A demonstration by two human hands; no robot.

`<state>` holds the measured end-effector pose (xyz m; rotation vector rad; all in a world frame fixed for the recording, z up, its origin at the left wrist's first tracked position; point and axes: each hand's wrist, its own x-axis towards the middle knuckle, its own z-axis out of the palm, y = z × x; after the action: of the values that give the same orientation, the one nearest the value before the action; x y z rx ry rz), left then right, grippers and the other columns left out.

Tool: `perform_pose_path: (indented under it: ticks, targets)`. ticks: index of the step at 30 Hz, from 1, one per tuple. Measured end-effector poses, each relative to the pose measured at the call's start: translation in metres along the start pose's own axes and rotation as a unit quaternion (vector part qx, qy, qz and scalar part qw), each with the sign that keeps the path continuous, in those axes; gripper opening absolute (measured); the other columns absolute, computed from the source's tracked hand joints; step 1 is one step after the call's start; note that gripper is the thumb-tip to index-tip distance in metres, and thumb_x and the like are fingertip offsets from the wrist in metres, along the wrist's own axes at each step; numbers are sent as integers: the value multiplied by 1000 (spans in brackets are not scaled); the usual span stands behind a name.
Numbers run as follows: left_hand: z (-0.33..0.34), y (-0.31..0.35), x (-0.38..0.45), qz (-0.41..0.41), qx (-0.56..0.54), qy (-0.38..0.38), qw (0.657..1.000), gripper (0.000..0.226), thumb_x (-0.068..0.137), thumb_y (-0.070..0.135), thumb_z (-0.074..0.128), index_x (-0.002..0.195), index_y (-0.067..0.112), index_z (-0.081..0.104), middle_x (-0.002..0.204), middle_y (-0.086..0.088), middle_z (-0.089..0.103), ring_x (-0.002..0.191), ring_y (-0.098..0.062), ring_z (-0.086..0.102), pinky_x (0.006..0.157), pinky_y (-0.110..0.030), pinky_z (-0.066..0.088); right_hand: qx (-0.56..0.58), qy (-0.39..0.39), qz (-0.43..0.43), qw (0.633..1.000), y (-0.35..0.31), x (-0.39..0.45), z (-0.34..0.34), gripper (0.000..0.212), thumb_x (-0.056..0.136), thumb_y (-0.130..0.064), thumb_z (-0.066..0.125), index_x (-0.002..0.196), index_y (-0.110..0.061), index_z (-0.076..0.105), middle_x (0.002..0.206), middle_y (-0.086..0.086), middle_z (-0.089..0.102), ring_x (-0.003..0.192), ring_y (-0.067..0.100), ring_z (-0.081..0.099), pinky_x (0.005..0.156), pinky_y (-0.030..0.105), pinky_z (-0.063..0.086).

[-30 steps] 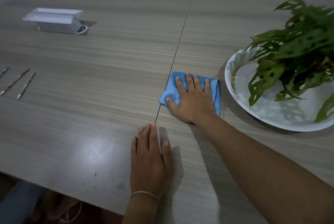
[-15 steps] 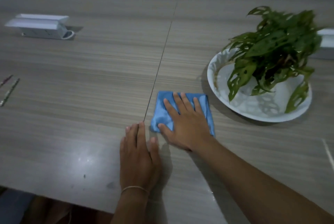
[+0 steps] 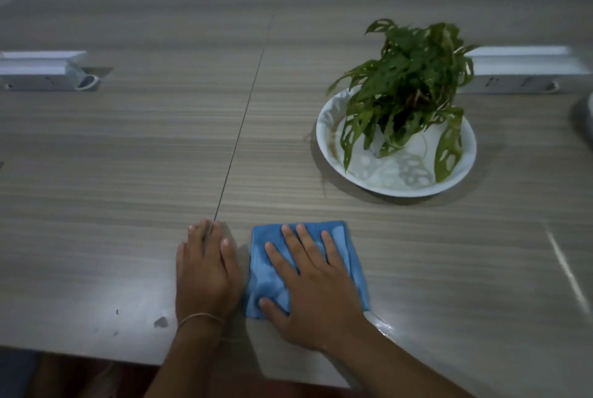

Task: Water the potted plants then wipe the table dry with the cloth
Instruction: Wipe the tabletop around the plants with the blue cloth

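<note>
The wiping step looks to be the one in hand: the right hand (image 3: 316, 288) lies flat on the folded blue cloth (image 3: 348, 256), fingers spread wide and pressing down rather than closed around it, so its grip is open and holds the cloth only by palm pressure against the table (image 3: 128, 173). The left hand (image 3: 205, 269) rests flat and empty just beside the cloth's left edge, fingers together, over the dark seam (image 3: 244, 115) between the two table halves. The cloth sits near the table's front edge, well apart from the plant (image 3: 407, 76), which stands in a white dish (image 3: 330, 115) farther back on the right. A thin wet-looking streak (image 3: 568, 272) gleams on the surface to the right of the cloth, and a shine lies just by the right wrist. The next move probably calls for sliding the cloth rightward across those patches with steady downward pressure, keeping it flat so it does not bunch.
</note>
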<state>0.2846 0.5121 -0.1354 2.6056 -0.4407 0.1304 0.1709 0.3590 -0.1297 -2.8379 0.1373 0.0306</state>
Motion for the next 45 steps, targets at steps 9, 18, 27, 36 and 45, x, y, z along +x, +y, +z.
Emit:
perform_pose_path:
  ticks: [9, 18, 27, 36, 45]
  targets:
    - [9, 17, -14, 78, 20, 37, 996, 61, 99, 37, 30, 133, -6, 56, 142, -28, 51, 137, -48, 41, 111, -63, 32, 127, 152, 68, 978, 92, -51, -40, 84, 96, -70, 34, 158, -14, 30, 168, -2, 17, 157, 15, 0, 126, 46, 1]
    - [102, 272, -106, 262, -89, -79, 958, 62, 104, 46, 26, 145, 5, 47, 155, -16, 41, 149, -34, 30, 118, -50, 30, 23, 182, 213, 960, 325, -218, -113, 82, 90, -62, 47, 151, -8, 44, 162, 10, 36, 154, 29, 22, 122, 58, 19]
    - [156, 376, -151, 209, 48, -177, 960, 68, 95, 42, 35, 150, 2, 40, 157, -15, 39, 148, -32, 32, 121, -49, 23, -19, 84, 202, 976, 396, -294, -122, 85, 89, -67, 44, 155, -14, 37, 165, 6, 31, 155, 25, 20, 125, 55, 11]
    - [157, 388, -153, 170, 118, -185, 961, 74, 95, 53, 39, 153, 7, 34, 163, -10, 30, 152, -27, 21, 122, -49, 21, -25, 69, 210, 975, 399, -288, -127, 87, 85, -66, 52, 153, -15, 41, 165, 7, 32, 154, 29, 23, 123, 59, 14]
    - [151, 390, -152, 165, 101, -198, 961, 75, 92, 53, 46, 154, 12, 34, 162, -8, 31, 152, -27, 22, 123, -46, 18, -37, 45, 217, 975, 400, -288, -123, 89, 87, -67, 49, 157, -15, 33, 166, 10, 27, 156, 28, 17, 121, 62, 14]
